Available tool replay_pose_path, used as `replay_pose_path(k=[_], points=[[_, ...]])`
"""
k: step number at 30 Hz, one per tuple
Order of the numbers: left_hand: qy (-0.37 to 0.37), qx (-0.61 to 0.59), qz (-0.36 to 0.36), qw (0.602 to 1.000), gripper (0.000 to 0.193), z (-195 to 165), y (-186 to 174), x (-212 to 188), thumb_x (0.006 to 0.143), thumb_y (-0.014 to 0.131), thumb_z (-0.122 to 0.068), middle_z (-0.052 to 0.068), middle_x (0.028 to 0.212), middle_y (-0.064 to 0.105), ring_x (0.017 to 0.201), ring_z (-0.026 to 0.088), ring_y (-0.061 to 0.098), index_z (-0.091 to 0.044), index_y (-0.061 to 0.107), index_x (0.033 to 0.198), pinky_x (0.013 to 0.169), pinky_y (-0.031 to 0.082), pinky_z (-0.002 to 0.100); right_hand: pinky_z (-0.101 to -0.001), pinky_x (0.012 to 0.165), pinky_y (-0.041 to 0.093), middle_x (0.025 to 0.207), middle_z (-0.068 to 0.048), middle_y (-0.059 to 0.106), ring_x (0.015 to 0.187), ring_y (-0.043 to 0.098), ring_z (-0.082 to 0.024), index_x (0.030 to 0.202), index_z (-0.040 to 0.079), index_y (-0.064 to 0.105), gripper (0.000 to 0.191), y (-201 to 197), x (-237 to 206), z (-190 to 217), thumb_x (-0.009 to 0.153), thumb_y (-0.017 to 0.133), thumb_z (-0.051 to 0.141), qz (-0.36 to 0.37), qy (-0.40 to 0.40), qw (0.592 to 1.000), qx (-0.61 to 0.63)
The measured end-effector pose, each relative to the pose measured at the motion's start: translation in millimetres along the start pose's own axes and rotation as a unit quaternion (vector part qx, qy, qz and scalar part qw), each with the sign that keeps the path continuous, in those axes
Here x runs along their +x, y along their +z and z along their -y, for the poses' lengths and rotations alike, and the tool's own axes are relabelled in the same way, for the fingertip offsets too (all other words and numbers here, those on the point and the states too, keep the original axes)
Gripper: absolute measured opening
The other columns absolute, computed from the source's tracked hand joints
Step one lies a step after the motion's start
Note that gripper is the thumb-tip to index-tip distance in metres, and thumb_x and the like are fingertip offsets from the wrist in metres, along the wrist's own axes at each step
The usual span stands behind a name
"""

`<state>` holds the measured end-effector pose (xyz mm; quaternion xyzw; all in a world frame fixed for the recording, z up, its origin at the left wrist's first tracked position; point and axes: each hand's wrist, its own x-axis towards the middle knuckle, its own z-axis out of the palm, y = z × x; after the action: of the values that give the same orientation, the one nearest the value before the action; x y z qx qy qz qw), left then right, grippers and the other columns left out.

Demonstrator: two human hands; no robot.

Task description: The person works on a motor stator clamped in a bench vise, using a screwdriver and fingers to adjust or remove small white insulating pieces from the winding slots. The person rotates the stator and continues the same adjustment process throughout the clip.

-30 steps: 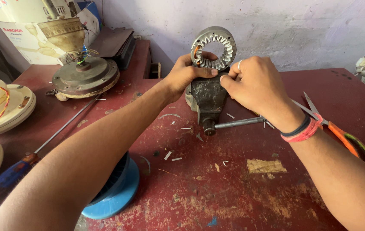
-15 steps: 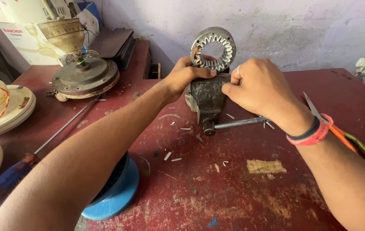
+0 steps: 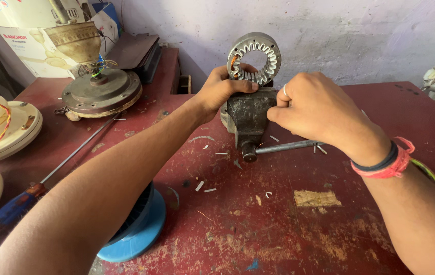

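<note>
Hands meet at the upper centre of the frame, over a dark bench vise that stands on the worn red bench. A ring-shaped motor stator stands upright in the vise. The left hand has its fingers closed on the stator's lower left edge, thumb lying along the top of the vise. The right hand is curled shut against the vise's right side; what its fingers pinch cannot be told. The vise handle sticks out to the right below that hand. At the left lie a long screwdriver, a blue wire spool under the left forearm, and a ceiling fan motor farther back.
</note>
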<state>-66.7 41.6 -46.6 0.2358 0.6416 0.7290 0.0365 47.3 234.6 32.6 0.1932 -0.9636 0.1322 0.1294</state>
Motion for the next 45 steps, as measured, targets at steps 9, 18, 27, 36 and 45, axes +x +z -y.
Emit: replay_pose_path(k=[9, 18, 27, 36, 45], points=[[0.005, 0.029, -0.002, 1.000, 0.043, 7, -4, 4, 0.077, 0.080, -0.016, 0.011, 0.103, 0.075, 0.094, 0.018, 0.072, -0.001, 0.070, 0.116, 0.088, 0.059, 0.034, -0.0369, 0.043, 0.047, 0.048, -0.011, 0.066, 0.038, 0.061, -0.020, 0.064, 0.000, 0.072, 0.029, -4, 2, 4, 0.086, 0.071, 0.020, 0.029, 0.044, 0.996, 0.067], [0.007, 0.011, 0.008, 1.000, 0.041, 8, -7, 9, 0.077, 0.078, -0.015, 0.011, 0.104, 0.075, 0.097, 0.019, 0.071, 0.000, 0.071, 0.115, 0.092, 0.057, 0.034, -0.0387, 0.047, 0.049, 0.047, -0.013, 0.064, 0.040, 0.062, -0.023, 0.057, -0.001, 0.070, 0.030, -8, 4, -2, 0.080, 0.069, 0.019, 0.044, 0.015, 0.999, 0.013], [-0.002, 0.039, -0.016, 0.999, 0.044, -2, 3, 5, 0.075, 0.086, -0.018, 0.009, 0.101, 0.077, 0.093, 0.018, 0.073, 0.002, 0.072, 0.113, 0.088, 0.059, 0.035, -0.0385, 0.047, 0.050, 0.049, -0.013, 0.067, 0.042, 0.064, -0.022, 0.059, -0.002, 0.071, 0.036, -13, 3, 5, 0.083, 0.072, 0.024, 0.069, 0.050, 0.996, 0.038], [0.068, -0.041, 0.022, 0.997, 0.068, -2, -11, 8, 0.073, 0.075, 0.001, 0.014, 0.130, 0.065, 0.112, 0.023, 0.068, 0.000, 0.057, 0.138, 0.101, 0.056, 0.035, -0.0325, 0.053, 0.052, 0.061, -0.012, 0.074, 0.052, 0.069, -0.016, 0.081, -0.001, 0.078, 0.034, -15, 5, -5, 0.082, 0.082, 0.032, -0.001, 0.029, 0.995, 0.098], [0.063, 0.021, 0.003, 0.998, 0.062, 4, -3, 10, 0.073, 0.081, -0.001, 0.012, 0.117, 0.072, 0.105, 0.022, 0.072, 0.000, 0.060, 0.131, 0.097, 0.058, 0.035, -0.0357, 0.061, 0.056, 0.086, -0.010, 0.079, 0.064, 0.074, -0.023, 0.106, 0.011, 0.081, 0.027, 7, 12, -19, 0.079, 0.075, 0.008, -0.013, -0.230, 0.973, 0.009]])
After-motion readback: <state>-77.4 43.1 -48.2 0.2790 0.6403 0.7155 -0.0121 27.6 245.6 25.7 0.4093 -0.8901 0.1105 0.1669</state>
